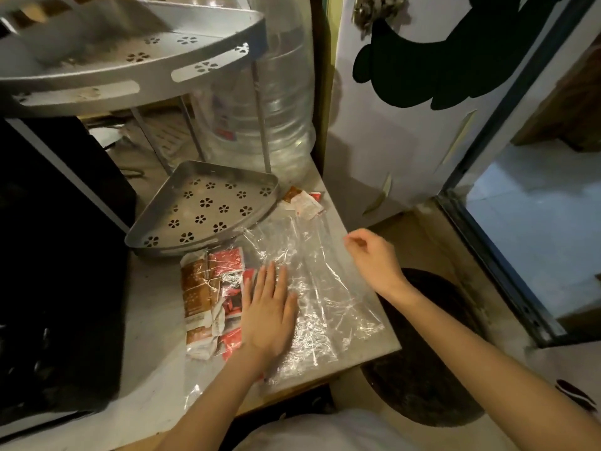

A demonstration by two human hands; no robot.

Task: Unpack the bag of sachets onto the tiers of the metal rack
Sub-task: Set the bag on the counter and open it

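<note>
While the clear plastic bag (312, 288) lay flat on the desk (156, 369), its long axis ran from the near edge away toward the metal rack (208, 206). It was crinkled and glossy, with brown and red sachets (211, 297) bunched inside at its left side. The left hand (270, 310) pressed on it, fingers spread flat. The right hand (374, 258) hovered at the far right corner, fingers loosely curled, gripping nothing. A few sachets (304, 203) lay loose beside the rack's lower tier.
</note>
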